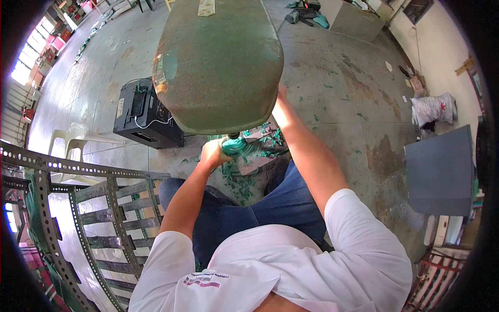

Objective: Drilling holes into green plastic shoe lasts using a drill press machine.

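The green piece point(235, 146) sits just under the near end of the big machine head point(221, 78), low in front of the seated person's knees. From where I stand, the left hand point(212, 154) is closed on the left side of it, fingers curled round its edge. The right arm reaches up along the other side of the machine head, and the right hand point(281, 93) mostly vanishes behind it; I can't tell how far open it is or whether it holds anything.

Green scraps point(241, 186) litter the floor below and to the right of the piece. The machine head's green paint is worn and patchy. To its left stands a black box point(143, 115) with a white cord, then a white chair point(73, 139). Nearer, on the person's left, runs a rack point(113, 216) of perforated metal. Over to the right are a dark grey panel point(439, 171) and, beyond it, a white bag point(434, 109) by the wall.
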Motion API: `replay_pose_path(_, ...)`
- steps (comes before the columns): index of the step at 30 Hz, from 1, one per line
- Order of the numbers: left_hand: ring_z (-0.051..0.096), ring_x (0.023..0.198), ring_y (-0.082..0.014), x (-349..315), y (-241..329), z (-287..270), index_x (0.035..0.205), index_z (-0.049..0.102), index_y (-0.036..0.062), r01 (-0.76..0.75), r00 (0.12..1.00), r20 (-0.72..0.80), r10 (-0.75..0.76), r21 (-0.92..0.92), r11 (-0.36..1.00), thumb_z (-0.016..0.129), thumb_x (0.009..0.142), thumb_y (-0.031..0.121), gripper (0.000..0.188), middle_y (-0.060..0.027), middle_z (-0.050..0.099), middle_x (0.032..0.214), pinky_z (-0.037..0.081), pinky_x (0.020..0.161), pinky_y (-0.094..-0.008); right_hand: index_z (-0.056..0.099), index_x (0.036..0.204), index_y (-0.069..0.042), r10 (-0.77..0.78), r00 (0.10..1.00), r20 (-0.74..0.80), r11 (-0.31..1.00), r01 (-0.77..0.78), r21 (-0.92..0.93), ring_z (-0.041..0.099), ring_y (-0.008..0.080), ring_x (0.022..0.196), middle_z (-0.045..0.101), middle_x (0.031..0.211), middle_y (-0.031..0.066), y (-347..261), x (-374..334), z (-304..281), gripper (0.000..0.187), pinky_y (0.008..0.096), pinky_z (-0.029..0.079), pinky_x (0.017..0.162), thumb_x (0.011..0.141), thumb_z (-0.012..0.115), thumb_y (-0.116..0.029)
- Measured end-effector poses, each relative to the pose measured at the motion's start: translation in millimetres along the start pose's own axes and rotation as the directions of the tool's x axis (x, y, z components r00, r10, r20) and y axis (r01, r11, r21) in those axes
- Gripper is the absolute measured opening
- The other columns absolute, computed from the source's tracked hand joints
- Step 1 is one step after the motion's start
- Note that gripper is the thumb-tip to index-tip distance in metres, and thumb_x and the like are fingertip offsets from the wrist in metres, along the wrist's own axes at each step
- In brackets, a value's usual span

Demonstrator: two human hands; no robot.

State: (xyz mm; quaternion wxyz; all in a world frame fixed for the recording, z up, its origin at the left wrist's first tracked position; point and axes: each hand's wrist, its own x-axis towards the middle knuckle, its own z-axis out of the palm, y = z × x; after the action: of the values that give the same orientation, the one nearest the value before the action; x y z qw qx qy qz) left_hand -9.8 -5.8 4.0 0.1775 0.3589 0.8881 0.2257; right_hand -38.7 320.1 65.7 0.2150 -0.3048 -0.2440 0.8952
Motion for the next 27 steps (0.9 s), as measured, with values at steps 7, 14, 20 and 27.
replay_pose_path(7, 0.075, 0.109, -0.0392, -3.5, 8.0, -13.0, 0.12, 0.075, 0.0131, 0.053, 0.996, 0.074, -0.052, -0.005, 0.999, 0.099, 0.062, 0.028, 0.065, -0.0156, 0.08, 0.114, 0.059, 0.095, -0.0474, 0.07, 0.117, -0.01, -0.024, 0.999, -0.033, 0.992, 0.02, -0.128, 0.034, 0.0134, 0.044, 0.042, 0.062, -0.0028, -12.8, -18.4, 29.9, 0.013, 0.0327, 0.026, 0.038, 0.107, 0.063, -0.014)
replay_pose_path(14, 0.075, 0.109, -0.0369, 1.9, 4.0, -0.8, 0.124, 0.072, 0.02, 0.021, 0.999, 0.05, -0.022, 0.024, 1.0, 0.097, 0.064, 0.034, 0.067, -0.0123, 0.08, 0.114, 0.06, 0.092, -0.048, 0.069, 0.123, -0.008, -0.113, 0.954, 0.276, 0.99, 0.131, -0.048, 0.036, 0.0126, 0.046, 0.043, 0.063, -0.0027, -10.8, 35.0, 2.7, 0.017, 0.0317, 0.028, 0.041, 0.108, 0.061, -0.013)
replay_pose_path(20, 0.076, 0.108, -0.0374, -4.3, 9.0, -9.7, 0.123, 0.074, 0.0186, 0.022, 0.998, 0.05, -0.022, 0.012, 1.0, 0.096, 0.061, 0.031, 0.067, -0.0131, 0.08, 0.114, 0.061, 0.094, -0.0475, 0.068, 0.124, -0.007, -0.07, 0.954, 0.293, 0.997, 0.078, -0.014, 0.036, 0.0111, 0.048, 0.043, 0.065, -0.004, -4.8, 54.6, 1.7, 0.019, 0.0308, 0.029, 0.043, 0.108, 0.064, -0.015)
replay_pose_path(27, 0.076, 0.105, -0.0383, 2.6, 3.6, -3.0, 0.122, 0.075, 0.0177, 0.002, 1.0, 0.025, -0.002, -0.008, 1.0, 0.097, 0.06, 0.031, 0.067, -0.0145, 0.08, 0.113, 0.061, 0.093, -0.0485, 0.068, 0.107, -0.016, -0.202, 0.956, 0.214, 0.849, 0.28, -0.449, 0.039, 0.0087, 0.05, 0.046, 0.071, -0.0058, 33.5, -14.7, -83.2, 0.008, 0.0277, 0.031, 0.045, 0.105, 0.073, -0.022)
